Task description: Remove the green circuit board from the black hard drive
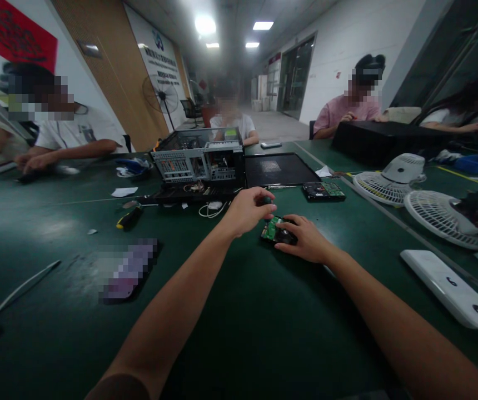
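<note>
My left hand (249, 211) is closed around the dark handle of a screwdriver (268, 201), pinched between thumb and fingers. The screwdriver stands roughly upright, its lower end over a hard drive (273, 228) that shows a green circuit board; whether the tip sits in a screw is too small to tell. My right hand (308, 239) grips the drive from the right, fingers across its top and thumb along the near side, covering part of it. Farther back to the right lies a second hard drive (323, 191), touched by neither hand.
An opened computer case (199, 166) stands beyond my hands, beside a black side panel (278, 169). Left are a yellow-and-black screwdriver (129, 218) and a blurred purple object (133, 270). Right are white fan parts (389, 180) and a white casing (451, 286). Several people sit around the table.
</note>
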`<state>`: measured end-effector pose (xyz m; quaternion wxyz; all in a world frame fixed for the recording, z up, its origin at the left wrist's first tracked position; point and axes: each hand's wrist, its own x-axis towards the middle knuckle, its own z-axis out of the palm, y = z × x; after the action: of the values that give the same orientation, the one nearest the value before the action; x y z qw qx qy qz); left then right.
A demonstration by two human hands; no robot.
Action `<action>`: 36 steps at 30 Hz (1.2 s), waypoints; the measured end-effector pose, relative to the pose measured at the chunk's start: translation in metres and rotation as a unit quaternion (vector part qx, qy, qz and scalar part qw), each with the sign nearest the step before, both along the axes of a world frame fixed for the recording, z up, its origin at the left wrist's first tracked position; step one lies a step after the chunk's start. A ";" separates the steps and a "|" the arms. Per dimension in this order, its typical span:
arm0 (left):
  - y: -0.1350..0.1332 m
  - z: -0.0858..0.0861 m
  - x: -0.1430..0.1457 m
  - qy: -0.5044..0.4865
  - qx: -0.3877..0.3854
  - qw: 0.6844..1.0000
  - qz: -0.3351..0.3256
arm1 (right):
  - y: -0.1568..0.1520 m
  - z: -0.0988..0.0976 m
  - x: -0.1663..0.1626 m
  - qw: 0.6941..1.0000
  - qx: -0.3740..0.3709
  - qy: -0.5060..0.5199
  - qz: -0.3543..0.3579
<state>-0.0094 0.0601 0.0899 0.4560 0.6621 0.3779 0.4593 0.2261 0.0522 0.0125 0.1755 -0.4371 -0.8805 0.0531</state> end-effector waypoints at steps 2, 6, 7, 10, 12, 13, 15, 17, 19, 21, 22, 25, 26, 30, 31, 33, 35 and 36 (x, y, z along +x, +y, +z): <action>0.000 -0.001 0.000 -0.002 -0.001 1.000 -0.004 | 0.000 0.000 0.000 1.000 0.002 0.002 0.000; 0.000 -0.002 0.000 -0.006 -0.004 1.000 -0.006 | -0.002 0.003 -0.001 1.000 -0.003 -0.002 -0.001; 0.000 -0.002 0.000 -0.006 -0.006 1.000 -0.007 | -0.002 0.003 -0.001 1.000 -0.005 -0.004 -0.001; -0.002 0.000 0.001 -0.012 -0.017 1.000 -0.010 | -0.002 0.004 -0.001 1.000 -0.007 -0.002 0.001; -0.004 0.001 0.002 -0.017 -0.023 1.000 -0.013 | -0.002 0.004 -0.001 1.000 -0.007 -0.001 0.000; -0.004 0.002 0.002 -0.019 -0.025 0.999 -0.015 | -0.002 0.004 -0.001 1.000 -0.007 -0.001 0.000; -0.005 0.003 0.003 -0.019 -0.028 0.999 -0.019 | -0.002 0.004 -0.001 1.000 -0.007 -0.001 0.000; -0.005 0.002 0.003 -0.018 -0.027 0.999 -0.020 | -0.002 0.004 -0.001 1.000 -0.007 -0.002 0.001; -0.004 0.001 0.002 -0.016 -0.025 0.999 -0.022 | -0.002 0.003 -0.001 1.000 -0.005 -0.005 -0.001; -0.003 0.000 0.002 -0.017 -0.022 0.999 -0.021 | -0.002 0.003 -0.001 1.000 -0.003 -0.008 -0.003; -0.003 0.000 0.002 -0.018 -0.021 0.999 -0.019 | -0.001 0.002 -0.001 1.000 -0.002 -0.009 -0.005; -0.003 0.000 0.002 -0.020 -0.017 1.000 -0.013 | -0.001 0.001 -0.001 1.000 0.001 -0.016 -0.010; -0.003 -0.001 0.002 -0.019 -0.016 1.000 -0.011 | -0.001 0.001 -0.001 1.000 0.001 -0.019 -0.010; -0.002 -0.002 0.002 -0.016 -0.013 1.000 -0.013 | -0.001 0.001 0.000 1.000 0.000 -0.025 -0.009; -0.002 -0.002 0.002 -0.014 -0.011 1.000 -0.014 | -0.001 0.001 0.000 1.000 0.000 -0.026 -0.008; -0.002 -0.002 0.002 -0.009 -0.010 1.000 -0.013 | 0.000 0.001 0.000 1.000 0.000 -0.025 -0.008; -0.002 -0.002 0.002 -0.006 -0.012 1.000 -0.011 | 0.000 0.001 0.000 1.000 0.000 -0.024 -0.009; -0.002 -0.001 0.002 -0.006 -0.013 1.000 -0.009 | 0.000 0.001 0.000 1.000 -0.001 -0.023 -0.009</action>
<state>-0.0075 0.0585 0.0885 0.4707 0.6571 0.3751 0.4539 0.2259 0.0520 0.0140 0.1557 -0.4465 -0.8801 0.0421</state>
